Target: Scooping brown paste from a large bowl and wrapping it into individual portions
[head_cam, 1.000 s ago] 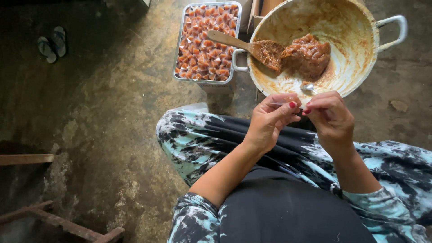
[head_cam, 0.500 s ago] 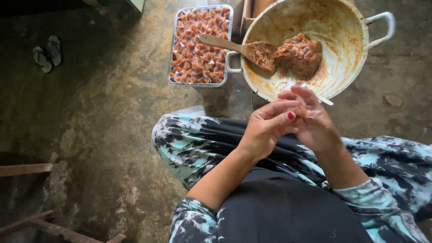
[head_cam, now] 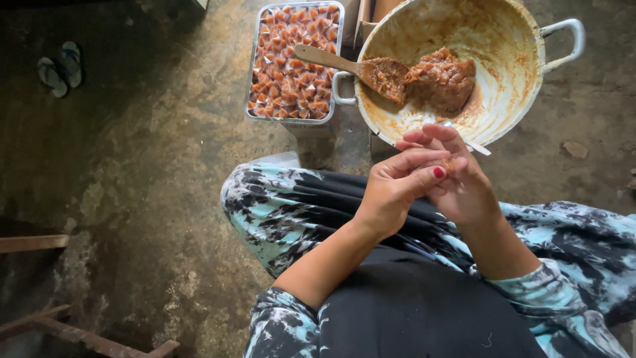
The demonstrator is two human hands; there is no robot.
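Hands, left (head_cam: 391, 192) and right (head_cam: 464, 182), pinched together on a small sticky brown lump (head_cam: 449, 164); smeared metal pan (head_cam: 510, 73) at twelve o'clock

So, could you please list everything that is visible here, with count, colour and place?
pan: one, pale metal with two handles, top right on floor
paste: one brown lump, inside pan
wooden spoon: one, across pan's left rim
tray: one, metal, full of small orange-brown wrapped pieces, left of pan
sandals: one pair, blue-grey, top left
floor: dark concrete
left hand: fingers pinched with right hand on small brown piece
right hand: against left hand, over lap
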